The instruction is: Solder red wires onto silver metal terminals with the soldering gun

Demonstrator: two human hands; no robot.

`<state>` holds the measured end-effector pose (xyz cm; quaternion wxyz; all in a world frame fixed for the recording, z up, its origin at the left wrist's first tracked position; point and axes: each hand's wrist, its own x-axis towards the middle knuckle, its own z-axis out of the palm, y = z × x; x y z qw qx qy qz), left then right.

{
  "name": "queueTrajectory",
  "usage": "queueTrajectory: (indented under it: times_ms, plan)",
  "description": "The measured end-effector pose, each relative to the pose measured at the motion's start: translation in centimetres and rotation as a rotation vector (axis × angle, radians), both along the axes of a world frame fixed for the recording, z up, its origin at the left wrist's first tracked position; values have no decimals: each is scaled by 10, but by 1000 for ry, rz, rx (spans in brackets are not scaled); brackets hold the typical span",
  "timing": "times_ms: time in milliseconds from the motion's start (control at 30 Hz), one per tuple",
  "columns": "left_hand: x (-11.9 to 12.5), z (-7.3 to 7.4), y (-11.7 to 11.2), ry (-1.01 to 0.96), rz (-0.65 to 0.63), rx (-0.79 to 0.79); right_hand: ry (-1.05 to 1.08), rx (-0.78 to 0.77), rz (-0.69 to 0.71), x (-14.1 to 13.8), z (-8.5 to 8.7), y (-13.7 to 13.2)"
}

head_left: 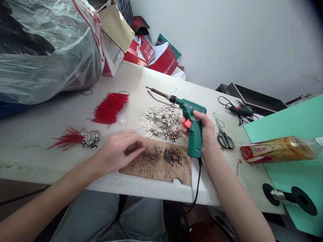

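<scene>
My right hand grips a green soldering gun with a red trigger, its tip raised and pointing left above a pile of small metal terminals. Over a scorched piece of cardboard, my left hand pinches a short red wire. At the wire's far end a small metal piece lies on the cardboard. Left of the pile is a bundle of red wires. Nearer the front left, more red wires with metal terminals attached lie grouped together.
Scissors, a bottle on its side and a solder spool lie on the right. A large plastic bag fills the back left, near red boxes. The gun's black cord hangs over the table's front edge.
</scene>
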<state>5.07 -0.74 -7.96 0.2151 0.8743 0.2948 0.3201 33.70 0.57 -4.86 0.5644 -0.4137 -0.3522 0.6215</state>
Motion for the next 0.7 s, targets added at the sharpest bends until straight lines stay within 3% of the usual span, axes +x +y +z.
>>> queueTrajectory:
  times_ms: [700]
  plan:
    - [0,0,0,-7,8,3,40,24,25,1,-1,0]
